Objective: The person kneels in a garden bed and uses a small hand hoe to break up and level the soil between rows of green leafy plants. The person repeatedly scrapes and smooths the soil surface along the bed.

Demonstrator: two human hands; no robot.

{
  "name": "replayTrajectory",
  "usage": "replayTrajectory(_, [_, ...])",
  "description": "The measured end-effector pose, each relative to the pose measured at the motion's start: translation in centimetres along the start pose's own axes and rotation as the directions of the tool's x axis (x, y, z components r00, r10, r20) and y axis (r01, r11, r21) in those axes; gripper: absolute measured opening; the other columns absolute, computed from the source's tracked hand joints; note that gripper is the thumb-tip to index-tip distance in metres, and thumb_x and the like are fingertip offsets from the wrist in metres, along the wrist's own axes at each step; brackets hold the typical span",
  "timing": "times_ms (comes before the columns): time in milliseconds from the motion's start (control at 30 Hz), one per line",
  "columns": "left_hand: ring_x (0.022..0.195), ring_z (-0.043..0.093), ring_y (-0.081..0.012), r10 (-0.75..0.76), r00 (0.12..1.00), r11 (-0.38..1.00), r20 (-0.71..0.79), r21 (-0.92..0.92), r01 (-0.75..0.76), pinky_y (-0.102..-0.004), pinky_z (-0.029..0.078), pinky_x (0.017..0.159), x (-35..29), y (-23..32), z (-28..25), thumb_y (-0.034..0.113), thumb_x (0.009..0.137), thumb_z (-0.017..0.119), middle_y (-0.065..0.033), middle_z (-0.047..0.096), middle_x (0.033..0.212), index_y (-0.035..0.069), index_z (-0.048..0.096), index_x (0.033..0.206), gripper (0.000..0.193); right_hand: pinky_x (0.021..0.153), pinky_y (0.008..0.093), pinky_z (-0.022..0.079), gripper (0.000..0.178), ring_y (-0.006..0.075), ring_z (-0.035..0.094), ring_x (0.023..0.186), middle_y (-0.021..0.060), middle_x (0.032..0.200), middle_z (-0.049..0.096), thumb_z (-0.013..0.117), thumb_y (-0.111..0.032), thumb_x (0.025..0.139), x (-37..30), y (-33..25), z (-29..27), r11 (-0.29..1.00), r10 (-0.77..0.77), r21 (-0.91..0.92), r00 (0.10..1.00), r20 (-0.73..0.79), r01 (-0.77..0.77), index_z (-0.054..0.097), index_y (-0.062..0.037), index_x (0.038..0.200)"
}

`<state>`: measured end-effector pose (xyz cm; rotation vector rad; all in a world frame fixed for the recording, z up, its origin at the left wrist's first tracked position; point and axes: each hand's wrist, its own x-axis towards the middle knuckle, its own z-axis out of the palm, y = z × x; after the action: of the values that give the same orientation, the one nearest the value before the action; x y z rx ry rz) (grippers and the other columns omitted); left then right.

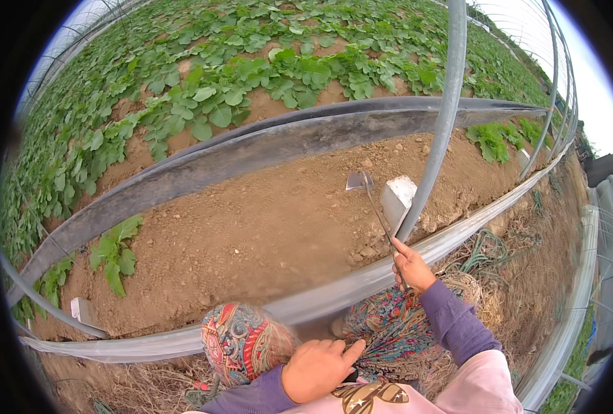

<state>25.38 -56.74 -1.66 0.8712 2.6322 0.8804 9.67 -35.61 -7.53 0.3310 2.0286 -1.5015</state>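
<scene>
My right hand (412,268) is wrapped round the handle of a small hand hoe (380,216). The handle slants up and left from my fist, and the flat metal blade lies on the bare brown soil (251,221). Just right of the blade stands a pale concrete block (397,200) at the foot of a curved metal pole (443,117). Over my lap rests my left hand (318,369), holding nothing that shows, its thumb apart from the fingers. Part of its fingertips is hidden. Below both hands are my knees in patterned trousers (248,341).
A dark plastic sheet (285,141) runs across behind the soil, with rows of leafy green plants (306,72) beyond it. Rolled clear plastic film (348,290) crosses in front of my knees. A leafy plant (116,254) grows at left, and green cord (486,252) lies at right.
</scene>
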Motion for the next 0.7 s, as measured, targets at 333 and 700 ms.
replayTrajectory(333, [0.062, 0.053, -0.0223, 0.002, 1.000, 1.000, 0.011, 0.020, -0.002, -0.0315, 0.043, 0.054, 0.2, 0.0, 0.3, 0.024, 0.069, 0.056, -0.0072, 0.050, 0.073, 0.005, 0.045, 0.105, 0.042, 0.031, 0.0211, 0.035, 0.042, 0.0084, 0.038, 0.041, 0.0017, 0.060, 0.040, 0.033, -0.016, 0.085, 1.3, -1.2, 0.4, 0.996, -0.017, 0.086, 0.996, 0.083, 0.010, 0.022, -0.0111, 0.125])
replayTrajectory(700, [0.062, 0.053, -0.0236, -0.035, 0.998, 0.999, 0.043, 0.040, 0.033, -0.0323, 0.043, 0.054, 0.0, 0.2, 0.0, 0.024, 0.071, 0.054, -0.0082, 0.050, 0.073, 0.005, 0.044, 0.106, 0.042, 0.032, 0.0241, 0.034, 0.044, 0.0103, 0.038, 0.041, 0.0012, 0.056, 0.038, 0.033, -0.014, 0.083, 3.6, -0.9, 3.7, 0.957, -0.121, 0.256, 0.990, -0.078, 0.137, 0.021, -0.0124, 0.126])
